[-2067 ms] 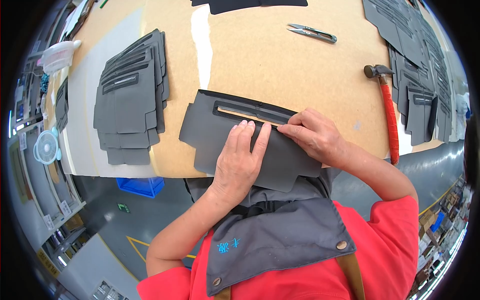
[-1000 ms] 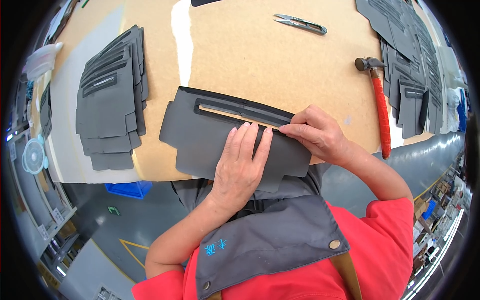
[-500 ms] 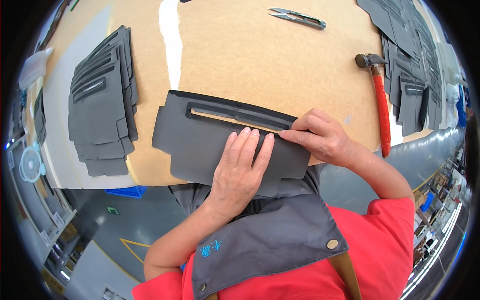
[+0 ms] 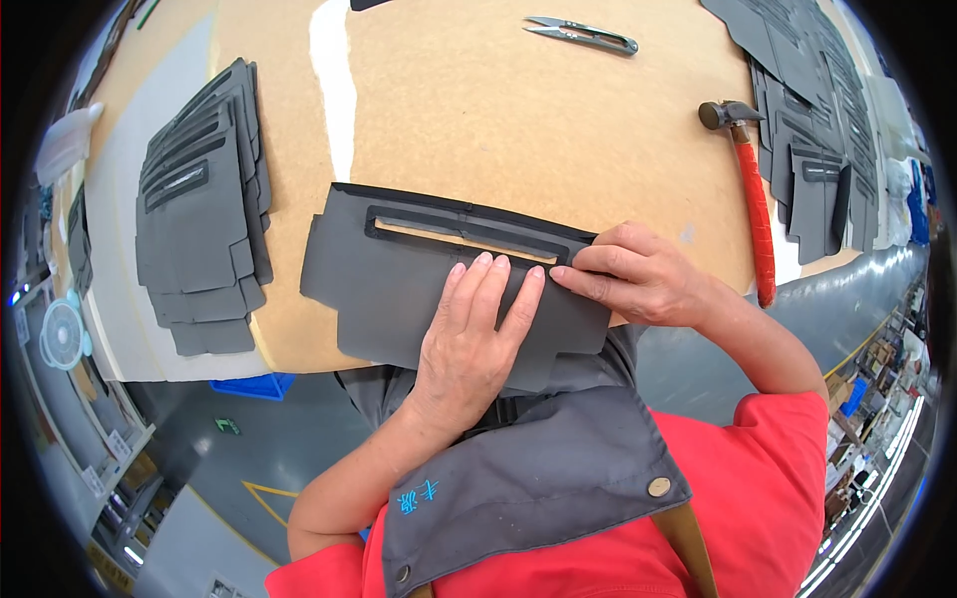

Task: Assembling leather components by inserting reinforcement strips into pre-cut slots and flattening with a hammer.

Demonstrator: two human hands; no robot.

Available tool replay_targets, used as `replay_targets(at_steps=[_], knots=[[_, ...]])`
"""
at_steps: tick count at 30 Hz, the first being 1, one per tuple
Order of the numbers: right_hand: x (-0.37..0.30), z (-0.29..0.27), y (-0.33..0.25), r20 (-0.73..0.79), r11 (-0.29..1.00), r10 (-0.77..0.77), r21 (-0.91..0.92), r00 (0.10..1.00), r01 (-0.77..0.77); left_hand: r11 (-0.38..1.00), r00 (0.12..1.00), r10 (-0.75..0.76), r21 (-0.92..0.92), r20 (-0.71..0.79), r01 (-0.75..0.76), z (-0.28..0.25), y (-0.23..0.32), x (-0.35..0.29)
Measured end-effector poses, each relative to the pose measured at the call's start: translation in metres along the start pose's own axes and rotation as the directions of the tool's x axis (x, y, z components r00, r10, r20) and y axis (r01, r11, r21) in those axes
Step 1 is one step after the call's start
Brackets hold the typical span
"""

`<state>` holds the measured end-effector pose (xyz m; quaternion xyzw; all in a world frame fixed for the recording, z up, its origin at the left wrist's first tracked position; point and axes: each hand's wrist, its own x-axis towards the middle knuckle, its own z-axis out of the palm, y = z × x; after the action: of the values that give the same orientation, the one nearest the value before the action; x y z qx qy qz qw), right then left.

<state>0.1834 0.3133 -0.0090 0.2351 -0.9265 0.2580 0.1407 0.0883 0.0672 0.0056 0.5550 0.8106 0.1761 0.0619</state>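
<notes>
A dark grey cut panel point(image 4: 389, 289) with a long narrow slot lies flat at the near edge of the brown worktable point(image 4: 518, 130). My left hand point(image 4: 474, 339) rests flat on the panel's lower middle, fingers together and stretched out, pressing it down. My right hand point(image 4: 633, 274) pinches the panel's right end beside the slot, thumb and fingertips closed on its edge. The tips of both hands nearly touch.
A stack of matching grey panels point(image 4: 199, 214) lies on a white sheet at the left. More grey pieces point(image 4: 807, 149) are piled at the right edge. A hammer with a red handle point(image 4: 753, 204) lies to the right, thread snips point(image 4: 583, 35) at the far top.
The view has shifted a little, so the panel sits further left and looks larger. Both hands keep the same hold on the panel; my right fingers have slid slightly along its right end.
</notes>
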Motion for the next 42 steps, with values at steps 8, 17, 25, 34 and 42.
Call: replay_targets(at_steps=[8,17,25,34,42], knots=[[0.065,-0.002,0.009,-0.197,0.99,0.139,0.026,0.97,-0.137,0.934,0.934,0.266,-0.303,0.239,-0.188,-0.053,-0.058,0.044],[0.059,0.024,0.004,-0.152,0.95,0.197,-0.213,0.969,-0.227,0.997,0.994,-0.04,-0.071,-0.104,0.032,-0.044,-0.088,0.027],[0.091,0.03,-0.036,-0.084,0.872,0.489,0.074,0.868,-0.484,0.918,0.95,0.001,-0.377,-0.311,-0.124,-0.052,-0.127,0.054],[0.132,0.064,-0.024,-0.018,0.895,0.444,0.051,0.896,-0.443,0.839,0.857,-0.472,-0.402,-0.205,0.366,-0.038,-0.103,-0.01],[0.129,0.063,-0.023,0.016,0.92,0.384,0.08,0.923,-0.384,0.854,0.885,-0.451,-0.343,-0.113,0.392,-0.048,-0.109,-0.003]])
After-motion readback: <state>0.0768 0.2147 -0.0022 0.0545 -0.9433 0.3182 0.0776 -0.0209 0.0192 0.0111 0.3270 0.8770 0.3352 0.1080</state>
